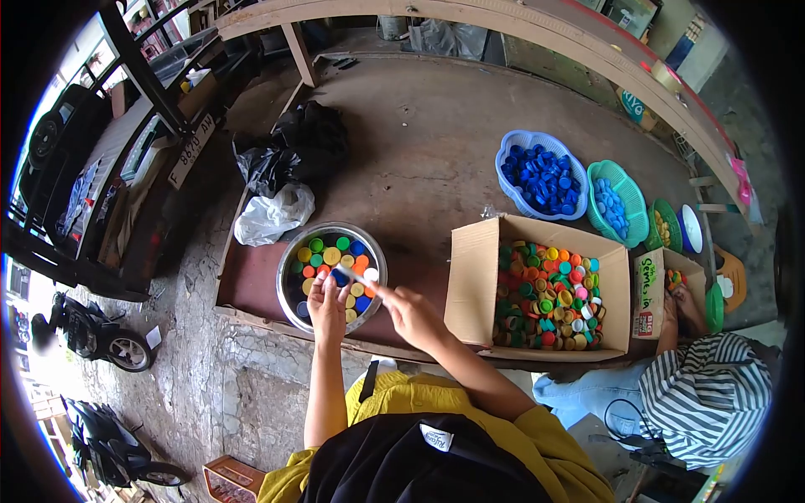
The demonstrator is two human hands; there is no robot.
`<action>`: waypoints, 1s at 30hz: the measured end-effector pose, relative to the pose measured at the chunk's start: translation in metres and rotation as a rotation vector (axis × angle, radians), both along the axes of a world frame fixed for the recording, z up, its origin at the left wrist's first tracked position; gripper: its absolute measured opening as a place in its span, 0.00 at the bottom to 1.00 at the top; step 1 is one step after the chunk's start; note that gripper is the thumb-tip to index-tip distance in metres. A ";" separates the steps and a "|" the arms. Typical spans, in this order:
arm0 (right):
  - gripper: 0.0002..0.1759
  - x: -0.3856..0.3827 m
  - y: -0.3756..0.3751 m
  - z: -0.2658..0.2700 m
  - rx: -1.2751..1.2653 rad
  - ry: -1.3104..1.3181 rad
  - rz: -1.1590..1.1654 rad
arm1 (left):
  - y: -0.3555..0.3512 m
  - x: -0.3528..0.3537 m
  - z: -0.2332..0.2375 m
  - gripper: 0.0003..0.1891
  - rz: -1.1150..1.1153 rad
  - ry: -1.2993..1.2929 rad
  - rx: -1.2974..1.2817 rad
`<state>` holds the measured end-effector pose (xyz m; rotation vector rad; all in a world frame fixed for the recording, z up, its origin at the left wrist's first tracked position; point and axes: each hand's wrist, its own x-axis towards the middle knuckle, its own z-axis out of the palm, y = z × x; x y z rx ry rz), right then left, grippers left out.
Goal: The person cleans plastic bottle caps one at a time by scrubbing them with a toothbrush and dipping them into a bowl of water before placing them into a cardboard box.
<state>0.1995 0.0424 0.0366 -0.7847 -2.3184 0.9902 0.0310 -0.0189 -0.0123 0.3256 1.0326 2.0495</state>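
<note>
Over a round metal bowl (289, 293) of mixed-colour bottle caps, my left hand (328, 303) pinches a dark blue bottle cap (340, 277) between its fingers. My right hand (408, 313) is closed around a slim, pale, knife-like tool (362, 280). The tool's tip points left and meets or nearly meets the blue cap; its exact kind is too small to tell. Orange, green, yellow, white and blue caps lie in the bowl beneath both hands.
Right of the bowl stands an open cardboard box (472, 285) full of mixed caps. Behind it are a blue basket (510, 180) of dark blue caps and a teal basket (639, 220) of light blue ones. Plastic bags (293, 147) lie at left. A co-worker (704, 394) sits at right.
</note>
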 end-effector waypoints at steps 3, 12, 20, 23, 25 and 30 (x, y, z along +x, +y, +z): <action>0.28 -0.001 0.004 0.001 0.025 0.164 -0.119 | 0.000 -0.001 -0.002 0.12 -0.015 -0.111 0.002; 0.29 0.003 -0.015 -0.007 0.020 0.194 0.054 | 0.001 0.003 0.014 0.11 -0.079 -0.136 0.030; 0.25 0.003 -0.013 0.000 -0.007 0.101 -0.054 | 0.004 0.013 0.026 0.14 -0.020 -0.013 -0.059; 0.30 0.005 0.002 -0.005 -0.026 0.215 -0.177 | 0.003 0.015 0.023 0.15 -0.021 -0.012 -0.051; 0.31 0.014 -0.011 0.003 0.046 0.123 -0.081 | 0.005 0.016 0.023 0.15 -0.011 -0.035 -0.039; 0.28 0.031 0.006 -0.019 -0.062 0.029 -0.278 | -0.002 0.031 0.049 0.16 -0.097 0.027 -0.028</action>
